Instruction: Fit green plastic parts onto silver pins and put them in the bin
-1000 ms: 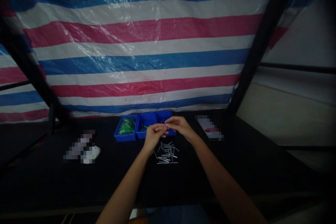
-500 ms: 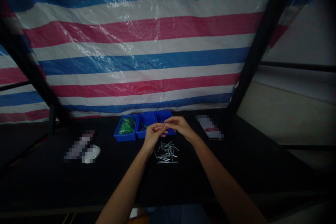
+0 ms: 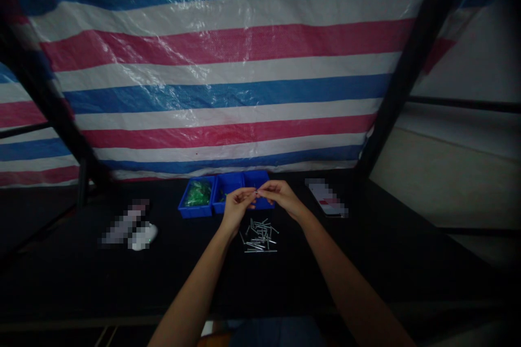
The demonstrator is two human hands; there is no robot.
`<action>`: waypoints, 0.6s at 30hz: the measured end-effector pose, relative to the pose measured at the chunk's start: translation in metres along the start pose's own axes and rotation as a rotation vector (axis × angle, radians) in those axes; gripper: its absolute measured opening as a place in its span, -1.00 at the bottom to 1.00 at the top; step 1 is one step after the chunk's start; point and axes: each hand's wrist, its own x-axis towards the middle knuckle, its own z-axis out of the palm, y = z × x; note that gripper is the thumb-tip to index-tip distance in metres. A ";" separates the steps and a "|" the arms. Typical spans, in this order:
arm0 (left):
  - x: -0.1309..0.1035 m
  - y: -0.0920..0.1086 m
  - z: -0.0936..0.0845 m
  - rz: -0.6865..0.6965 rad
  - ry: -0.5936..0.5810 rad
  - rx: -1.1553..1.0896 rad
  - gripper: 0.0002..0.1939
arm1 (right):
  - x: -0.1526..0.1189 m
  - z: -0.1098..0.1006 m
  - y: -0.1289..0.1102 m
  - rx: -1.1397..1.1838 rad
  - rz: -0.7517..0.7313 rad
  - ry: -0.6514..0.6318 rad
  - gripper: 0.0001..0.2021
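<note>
My left hand (image 3: pixel 238 206) and my right hand (image 3: pixel 281 196) meet fingertip to fingertip over the front edge of the blue bins. Both are closed in a pinch around something tiny; a small pale glint shows between them, too small to name. Just below the hands, on the black table, lies a loose pile of thin silver metal pins (image 3: pixel 260 238) that look like screws or nails. The left blue bin (image 3: pixel 196 211) holds green pieces in clear plastic. Small green bits show in the middle bin (image 3: pixel 228 180), partly covered by my left hand. My right hand hides part of the right bin (image 3: pixel 255 175).
A blurred-out phone-like object (image 3: pixel 330 200) lies to the right. On the left are another blurred flat object (image 3: pixel 126 222) and a white rounded item (image 3: pixel 143 237). Behind the black table (image 3: pixel 81 282) hangs a striped plastic sheet (image 3: pixel 228 92) between dark frame posts.
My fingers have shifted slightly while staying pinched together; the thin piece that stuck up between them shows less now. The pile and bins have stayed put, with the view moving a little.
</note>
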 end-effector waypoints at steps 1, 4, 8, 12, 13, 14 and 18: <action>0.001 0.000 -0.001 0.007 0.008 -0.002 -0.68 | 0.000 0.000 -0.001 -0.002 0.005 -0.012 -0.75; 0.002 0.000 -0.002 0.024 0.019 0.000 -0.66 | -0.002 0.002 -0.002 0.009 0.019 -0.054 -0.76; 0.001 0.000 -0.003 0.029 0.011 0.003 -0.63 | -0.003 0.004 -0.002 0.027 0.040 -0.084 -0.74; 0.002 0.000 -0.003 0.027 0.009 -0.008 -0.56 | -0.003 0.004 -0.002 0.025 0.058 -0.072 -0.72; 0.003 0.001 -0.003 0.028 0.009 -0.005 -0.55 | -0.004 0.005 -0.002 0.026 0.062 -0.069 -0.72; 0.004 0.003 -0.002 0.035 0.013 0.007 -0.56 | -0.004 0.005 -0.003 0.030 0.065 -0.064 -0.72; -0.011 0.021 0.008 0.219 0.139 0.177 -0.69 | -0.003 0.004 -0.003 0.059 0.062 -0.039 -0.68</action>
